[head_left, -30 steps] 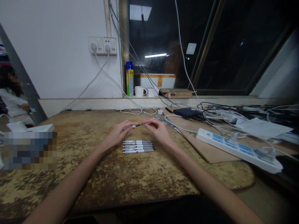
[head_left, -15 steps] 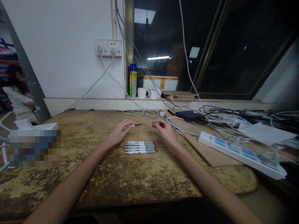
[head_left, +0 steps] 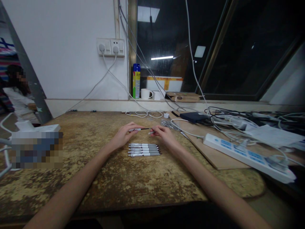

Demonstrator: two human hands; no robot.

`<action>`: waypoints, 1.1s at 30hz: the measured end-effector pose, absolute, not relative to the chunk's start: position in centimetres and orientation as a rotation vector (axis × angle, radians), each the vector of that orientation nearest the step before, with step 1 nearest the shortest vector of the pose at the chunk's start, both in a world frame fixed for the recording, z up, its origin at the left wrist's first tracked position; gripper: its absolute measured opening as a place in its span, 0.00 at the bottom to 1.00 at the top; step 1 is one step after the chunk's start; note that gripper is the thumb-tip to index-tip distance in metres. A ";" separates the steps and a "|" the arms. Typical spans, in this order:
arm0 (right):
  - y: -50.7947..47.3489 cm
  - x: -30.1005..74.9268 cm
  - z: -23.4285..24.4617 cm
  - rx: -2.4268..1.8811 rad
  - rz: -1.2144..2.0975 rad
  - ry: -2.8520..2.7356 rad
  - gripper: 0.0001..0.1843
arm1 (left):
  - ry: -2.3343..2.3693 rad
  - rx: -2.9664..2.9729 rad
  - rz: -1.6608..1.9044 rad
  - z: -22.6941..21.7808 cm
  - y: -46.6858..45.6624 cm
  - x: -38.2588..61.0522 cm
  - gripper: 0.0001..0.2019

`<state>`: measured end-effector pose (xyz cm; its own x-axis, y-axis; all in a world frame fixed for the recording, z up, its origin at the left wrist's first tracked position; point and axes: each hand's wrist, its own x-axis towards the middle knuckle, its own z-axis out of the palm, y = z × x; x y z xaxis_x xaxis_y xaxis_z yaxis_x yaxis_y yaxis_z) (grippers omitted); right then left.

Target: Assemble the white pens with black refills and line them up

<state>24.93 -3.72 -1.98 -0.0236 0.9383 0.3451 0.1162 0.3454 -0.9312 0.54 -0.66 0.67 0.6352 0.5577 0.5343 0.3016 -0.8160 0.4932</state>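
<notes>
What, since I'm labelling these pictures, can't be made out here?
All in the head view:
White pen part: its inner end, hidden by the left hand.
Small pale piece: its shape, mostly covered by the right hand.
Spray can: lettering, too small and blurred.
Pixelated patch: contents masked.

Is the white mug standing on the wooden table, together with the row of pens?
No, the white mug stands on the windowsill, while the pens lie on the table.

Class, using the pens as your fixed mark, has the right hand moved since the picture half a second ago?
Yes. Against the pens, the right hand has moved left, closer to the left hand.
</notes>
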 end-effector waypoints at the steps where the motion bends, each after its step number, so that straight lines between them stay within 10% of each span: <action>1: -3.7 25.0 -1.9 -1.009 0.922 -1.398 0.19 | 0.699 2.480 1.001 0.8 -0.7 0.6 0.16; 33: -1.8 27.2 -3.3 -1.101 0.527 -1.478 0.20 | 0.955 2.361 1.078 -1.4 1.0 -0.8 0.14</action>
<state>27.20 -1.78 -3.29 0.1027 0.8519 0.5135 0.3346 0.4565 -0.8244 -0.79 1.02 -1.38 0.4767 0.7121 0.5155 0.4260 -0.7001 0.5731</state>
